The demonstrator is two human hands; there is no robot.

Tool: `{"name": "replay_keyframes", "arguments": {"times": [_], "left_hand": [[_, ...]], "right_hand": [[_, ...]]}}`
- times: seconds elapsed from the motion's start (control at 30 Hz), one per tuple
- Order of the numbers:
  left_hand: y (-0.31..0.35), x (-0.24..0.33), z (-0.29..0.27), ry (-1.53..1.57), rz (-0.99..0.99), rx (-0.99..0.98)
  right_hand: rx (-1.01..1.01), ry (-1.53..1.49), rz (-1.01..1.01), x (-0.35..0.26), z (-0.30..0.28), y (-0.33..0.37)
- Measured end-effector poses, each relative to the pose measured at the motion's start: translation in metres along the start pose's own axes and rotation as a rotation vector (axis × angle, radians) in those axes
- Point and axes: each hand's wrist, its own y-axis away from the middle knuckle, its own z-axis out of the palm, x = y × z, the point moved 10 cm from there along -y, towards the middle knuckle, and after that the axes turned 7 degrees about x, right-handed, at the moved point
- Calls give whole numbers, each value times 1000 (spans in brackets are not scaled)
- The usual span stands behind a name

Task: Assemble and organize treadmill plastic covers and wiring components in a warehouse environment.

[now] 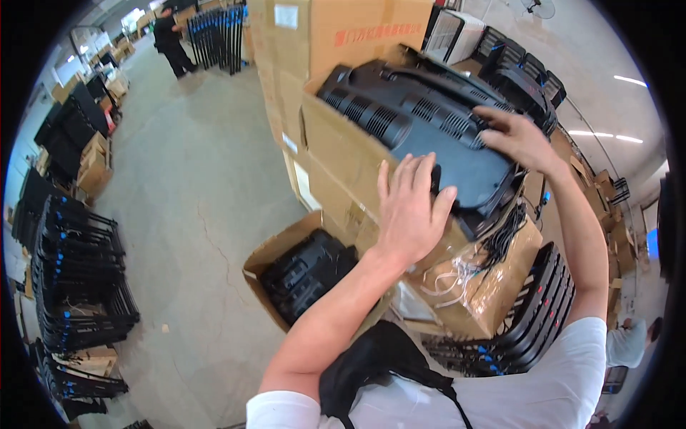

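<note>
A black plastic cover with vent slots lies tilted on top of an open cardboard box, among other black plastic parts. My left hand rests at the cover's near left edge, by the box rim, with its fingers stretched and thumb apart. On the cover's right side is my right hand, fingers bent and spread over the vented part. Neither hand is closed round anything that I can see. The undersides of the cover and the parts below it are hidden.
A tall carton stands behind the box. Dark cables hang by a plastic-wrapped carton. A floor box holds black parts. Black frames are stacked at left; another person stands far off.
</note>
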Motion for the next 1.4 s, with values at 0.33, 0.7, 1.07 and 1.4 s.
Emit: {"name": "replay_keyframes", "arguments": {"times": [0.33,0.7,1.07,1.4], "left_hand": [[452,-373,-223,-401,-1049,0],[579,-598,-31,-456,-1062,-607],[623,-700,51,-430,-1350,-939],[598,-683,71,-648,-1011,-1152]], "right_hand": [[-374,-1142,434,-149,334,176],[-486,-352,1353,179,847,354],[-221,-406,562,99,899,303],[87,-893,2017,195,951,438]]}}
